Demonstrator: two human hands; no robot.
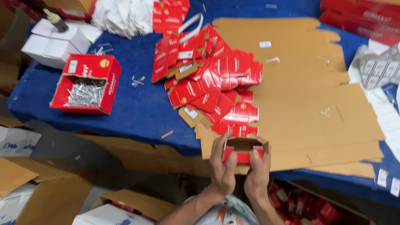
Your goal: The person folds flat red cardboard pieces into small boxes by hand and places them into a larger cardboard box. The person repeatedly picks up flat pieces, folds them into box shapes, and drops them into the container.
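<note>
Small red carton (pixel 243 151), partly erected, held between both hands just off the near edge of the flattened brown cardboard sheet (pixel 308 100) that covers the blue-clothed table (pixel 137 104). Left hand (pixel 221 166) grips the carton's left wall, fingers curled and closed on it with the thumb along the front; right hand (pixel 256 168) closes on the right wall and lower edge in the same way. The carton is red outside and plain brown inside, its top open toward the camera, with loose flaps standing at the rim. To form it well, a judgement from the pose: both side walls should be pressed square while the flaps are tucked, with even pressure so the thin board does not crease. Beyond the carton, on the sheet's left part, lies a spread heap of flat red carton blanks (pixel 208 83). Well to the left of the sheet sits an open red box of metal nails or pins (pixel 86 83), with white boxes (pixel 52 43) beyond it. At the sheet's right edge lie white printed papers (pixel 379 71).
</note>
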